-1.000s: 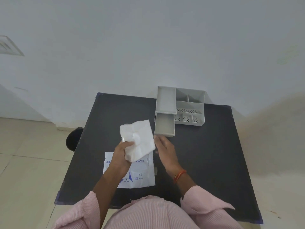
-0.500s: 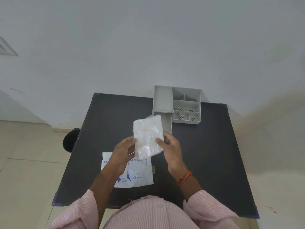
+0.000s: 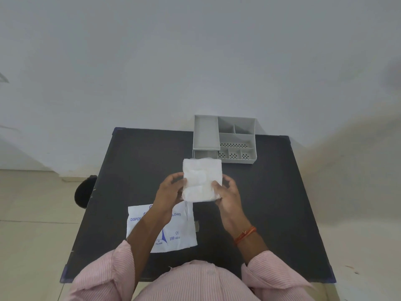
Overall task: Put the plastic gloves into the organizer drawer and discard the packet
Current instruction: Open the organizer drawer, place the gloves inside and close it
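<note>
The flat white plastic packet (image 3: 161, 229) lies on the table just below the left hand (image 3: 170, 193), partly covered by the left forearm. Its blue print reads "DISPOS" at the left edge and "LOVES" at the right; the middle of the line is hidden by the arm. Lower on the packet the marks "CE" and "100" are legible, with a blue pointed emblem beside them; the smaller print is too fine to read.

Both hands hold the folded stack of translucent white plastic gloves (image 3: 202, 179) above the table. The left hand grips the stack's left edge and the right hand (image 3: 227, 192) grips its lower right edge, thumb on the near face. The hands are apart, with the stack between them. An orange thread bracelet (image 3: 245, 234) sits on the right wrist. Pink striped sleeves (image 3: 273, 276) are rolled up on both arms.

The surface is a black rectangular table (image 3: 271, 203) with blue corner caps, set against a plain pale wall (image 3: 195, 51). The floor (image 3: 32, 213) is beige tile.

Just beyond the hands stands the grey plastic desk organizer (image 3: 236, 140), with several open compartments on top and perforated panels on its right part. Its grey drawer (image 3: 205, 153) is pulled out toward the hands; the upper edge of the glove stack covers the drawer's front part. A round black object (image 3: 83, 191) sits on the floor beyond the table's edge, to the left of the left hand.
</note>
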